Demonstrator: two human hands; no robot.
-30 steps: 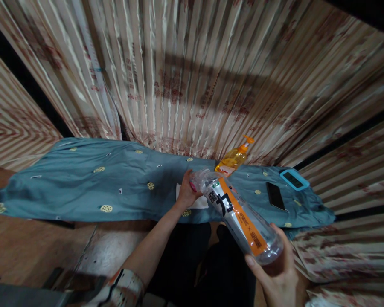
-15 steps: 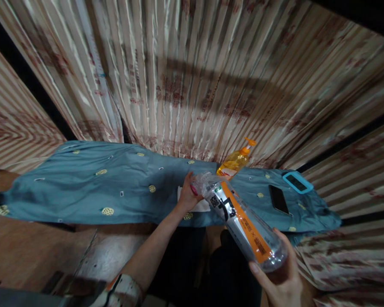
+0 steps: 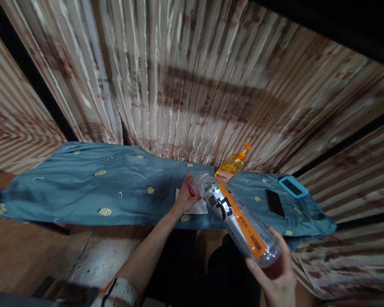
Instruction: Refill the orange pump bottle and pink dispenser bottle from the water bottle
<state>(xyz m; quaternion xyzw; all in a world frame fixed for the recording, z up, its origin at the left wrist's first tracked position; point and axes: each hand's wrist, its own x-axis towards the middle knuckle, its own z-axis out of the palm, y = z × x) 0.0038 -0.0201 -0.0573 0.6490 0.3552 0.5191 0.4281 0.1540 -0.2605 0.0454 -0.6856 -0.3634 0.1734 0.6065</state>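
Observation:
My right hand [image 3: 277,277] grips the base of a large clear plastic bottle [image 3: 240,221] with an orange and black label, tilted with its neck pointing away from me. My left hand [image 3: 186,197] is at the bottle's neck, fingers curled around the cap area; the cap itself is hidden. Under the left hand lies a white paper or tissue [image 3: 196,207] on a teal cloth [image 3: 115,183] with yellow dots.
An orange pump bottle [image 3: 232,164] stands behind the clear bottle. A black phone [image 3: 274,203] and a blue-framed device [image 3: 293,186] lie on the cloth at right. Striped curtains [image 3: 185,76] hang behind. Wooden surface [image 3: 25,251] shows in front left.
The view has shifted slightly; both hands keep their hold on the bottle in about the same pose.

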